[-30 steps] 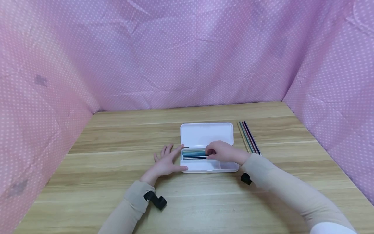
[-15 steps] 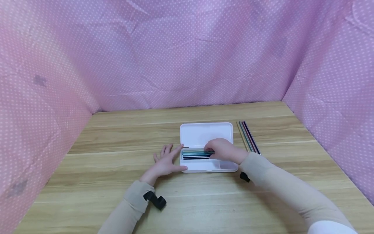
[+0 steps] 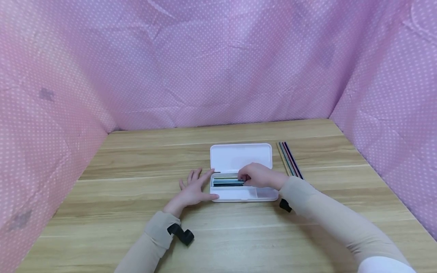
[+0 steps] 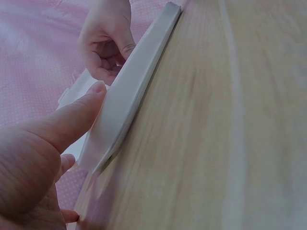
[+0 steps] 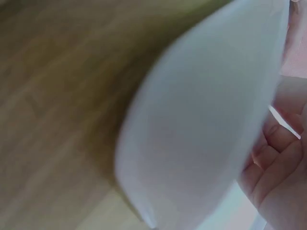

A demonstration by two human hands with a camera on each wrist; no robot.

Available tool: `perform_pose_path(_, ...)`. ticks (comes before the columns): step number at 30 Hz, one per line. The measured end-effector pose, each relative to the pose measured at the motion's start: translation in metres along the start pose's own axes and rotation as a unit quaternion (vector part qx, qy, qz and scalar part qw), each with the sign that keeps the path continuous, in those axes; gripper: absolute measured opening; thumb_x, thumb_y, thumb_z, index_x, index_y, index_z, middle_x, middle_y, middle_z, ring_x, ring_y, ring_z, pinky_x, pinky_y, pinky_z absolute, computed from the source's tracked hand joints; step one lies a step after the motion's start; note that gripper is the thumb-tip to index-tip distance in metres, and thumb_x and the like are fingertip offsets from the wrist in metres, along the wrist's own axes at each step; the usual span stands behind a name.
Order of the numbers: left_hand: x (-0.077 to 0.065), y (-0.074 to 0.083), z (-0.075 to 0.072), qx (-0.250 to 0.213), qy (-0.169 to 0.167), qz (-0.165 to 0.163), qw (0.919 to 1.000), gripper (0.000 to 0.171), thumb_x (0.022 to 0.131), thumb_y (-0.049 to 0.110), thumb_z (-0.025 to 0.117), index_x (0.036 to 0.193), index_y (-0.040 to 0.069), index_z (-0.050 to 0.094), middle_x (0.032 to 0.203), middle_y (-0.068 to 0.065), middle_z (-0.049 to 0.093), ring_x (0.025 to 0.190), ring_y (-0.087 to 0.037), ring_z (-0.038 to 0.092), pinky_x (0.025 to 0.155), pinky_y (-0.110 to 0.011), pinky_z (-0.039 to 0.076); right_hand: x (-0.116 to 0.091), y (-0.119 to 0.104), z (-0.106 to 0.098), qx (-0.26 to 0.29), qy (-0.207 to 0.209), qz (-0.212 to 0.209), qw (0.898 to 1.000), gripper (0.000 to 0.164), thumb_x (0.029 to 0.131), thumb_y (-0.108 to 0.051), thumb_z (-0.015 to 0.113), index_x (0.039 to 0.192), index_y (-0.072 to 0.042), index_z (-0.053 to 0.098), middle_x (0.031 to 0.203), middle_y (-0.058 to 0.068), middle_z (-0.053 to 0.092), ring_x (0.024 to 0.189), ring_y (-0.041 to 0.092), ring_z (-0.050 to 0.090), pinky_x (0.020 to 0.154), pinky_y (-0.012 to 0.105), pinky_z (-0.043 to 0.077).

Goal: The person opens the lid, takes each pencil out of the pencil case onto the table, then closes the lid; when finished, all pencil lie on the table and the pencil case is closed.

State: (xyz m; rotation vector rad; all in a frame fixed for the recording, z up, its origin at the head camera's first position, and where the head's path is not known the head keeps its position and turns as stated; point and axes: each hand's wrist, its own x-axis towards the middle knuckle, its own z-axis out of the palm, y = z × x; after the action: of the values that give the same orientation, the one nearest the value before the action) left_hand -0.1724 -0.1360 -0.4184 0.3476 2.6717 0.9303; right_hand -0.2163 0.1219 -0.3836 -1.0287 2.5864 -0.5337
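A white pencil case (image 3: 235, 194) lies with its lid (image 3: 240, 157) folded back. Several colored pencils (image 3: 225, 181), teal, pale and dark, lie lengthwise in its rear compartment. My right hand (image 3: 261, 175) reaches in from the right, its curled fingers and thumb pinching at the right part of these pencils. The fingertips are partly hidden in the case. My left hand (image 3: 192, 191) is spread at the case's left end, the thumb touching the front corner and the index finger at the rear corner. In the left wrist view the left thumb (image 4: 79, 117) presses the case wall (image 4: 132, 91).
More colored pencils (image 3: 290, 161), yellow, teal, red and dark, lie side by side right of the case, their near ends behind the right forearm. A small front-right compartment (image 3: 267, 193) shows in the case. Pink dotted cloth (image 3: 218, 76) hangs around the wooden table (image 3: 153, 151).
My right hand has shifted slightly within the case, a little up and then back down. The pencils under its fingers have moved slightly. The left hand has stayed in place.
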Motion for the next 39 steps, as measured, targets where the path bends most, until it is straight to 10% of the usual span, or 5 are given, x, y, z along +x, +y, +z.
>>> perform_pose_path(27, 0.001, -0.001, 0.001, 0.013, 0.003, -0.003, 0.9999, 0.089, 0.075, 0.048, 0.075, 0.149, 0.031, 0.028, 0.157, -0.02, 0.007, 0.142, -0.046, -0.006, 0.098, -0.075, -0.014, 0.0, 0.005, -0.012, 0.108, 0.043, -0.028, 0.993, 0.014, 0.087, -0.008, 0.066, 0.1, -0.011, 0.068, 0.082, -0.004, 0.06, 0.08, 0.01, 0.054, 0.076, 0.028, 0.048)
perform_pose_path(39, 0.0, 0.002, 0.0, 0.013, 0.003, -0.006, 0.9999, 0.089, 0.076, 0.047, 0.075, 0.149, 0.033, 0.026, 0.158, -0.018, 0.007, 0.142, -0.045, -0.006, 0.098, -0.074, -0.014, -0.006, 0.006, -0.022, 0.269, 0.081, 0.086, 0.956, 0.022, 0.09, -0.01, 0.064, 0.11, -0.003, 0.065, 0.093, 0.006, 0.061, 0.085, 0.018, 0.052, 0.077, 0.028, 0.045)
